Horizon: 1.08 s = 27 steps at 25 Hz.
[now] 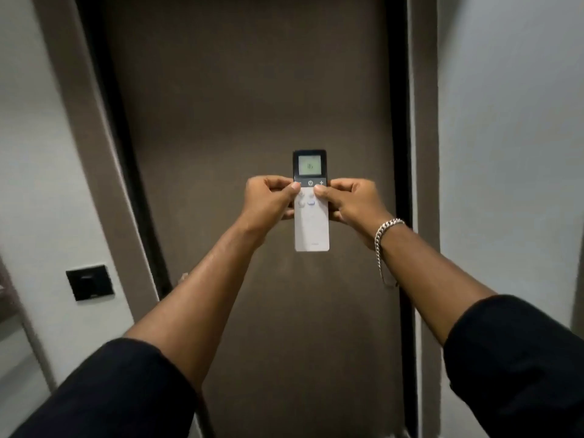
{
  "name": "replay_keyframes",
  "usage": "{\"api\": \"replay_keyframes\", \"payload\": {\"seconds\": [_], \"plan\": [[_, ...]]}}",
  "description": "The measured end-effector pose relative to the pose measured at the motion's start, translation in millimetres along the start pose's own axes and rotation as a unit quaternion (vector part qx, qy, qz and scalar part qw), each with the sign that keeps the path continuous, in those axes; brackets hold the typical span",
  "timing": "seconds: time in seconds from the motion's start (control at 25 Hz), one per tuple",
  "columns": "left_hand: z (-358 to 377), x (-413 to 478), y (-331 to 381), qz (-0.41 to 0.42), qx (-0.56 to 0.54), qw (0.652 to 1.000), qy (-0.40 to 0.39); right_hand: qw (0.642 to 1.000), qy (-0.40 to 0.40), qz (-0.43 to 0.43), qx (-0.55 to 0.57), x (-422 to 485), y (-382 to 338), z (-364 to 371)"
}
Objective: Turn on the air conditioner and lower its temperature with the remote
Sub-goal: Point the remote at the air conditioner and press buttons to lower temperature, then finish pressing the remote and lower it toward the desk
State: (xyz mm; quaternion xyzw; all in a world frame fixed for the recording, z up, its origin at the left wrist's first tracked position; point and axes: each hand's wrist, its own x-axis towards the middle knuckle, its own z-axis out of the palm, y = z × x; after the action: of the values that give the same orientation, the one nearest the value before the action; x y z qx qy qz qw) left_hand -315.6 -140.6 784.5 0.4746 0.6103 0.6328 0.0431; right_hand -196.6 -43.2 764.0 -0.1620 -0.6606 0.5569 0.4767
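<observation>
Remote (311,222) held upright before brown door (252,90), gripped by left hand (271,199) and right hand (350,200). Screen (309,166) lit, reads about 16: power likely on. Left thumb at minus key; lowering looks underway or nearly finished. Air conditioner unseen.

2 bare forearms are seen, each covered from about the elbow by a loose black fabric sleeve: the left sleeve (104,393) lies at 7 o'clock, the right sleeve (518,365) at 4 o'clock. The cuffs are pushed up and softly creased. A silver chain-link metal bracelet (384,245) is worn on the right wrist, with 1 loose end hung below it. The left wrist is bare.
</observation>
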Motion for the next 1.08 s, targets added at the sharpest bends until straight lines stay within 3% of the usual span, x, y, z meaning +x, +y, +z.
{"api": "replay_keyframes", "payload": {"seconds": [0.28,0.44,0.6,0.8,0.92,1.08], "plan": [[155,-87,-179,-0.2,0.044,0.963,-0.178,0.955,0.137,0.257,-0.046,-93,205,-123],[256,-178,-275,-0.3,0.039,0.914,-0.27,0.899,0.215,0.383,0.009,-181,320,-201],[347,-293,-361,-0.382,0.039,0.838,-0.388,0.827,0.283,0.485,0.031,-296,422,-270],[430,-431,-451,-0.427,0.06,0.776,-0.46,0.72,0.335,0.607,-0.007,-420,522,-332],[466,-492,-496,-0.425,0.097,0.767,-0.472,0.652,0.372,0.661,0.003,-475,574,-352],[487,-532,-518,-0.393,0.173,0.773,-0.467,0.611,0.428,0.666,-0.01,-512,609,-360]]}}
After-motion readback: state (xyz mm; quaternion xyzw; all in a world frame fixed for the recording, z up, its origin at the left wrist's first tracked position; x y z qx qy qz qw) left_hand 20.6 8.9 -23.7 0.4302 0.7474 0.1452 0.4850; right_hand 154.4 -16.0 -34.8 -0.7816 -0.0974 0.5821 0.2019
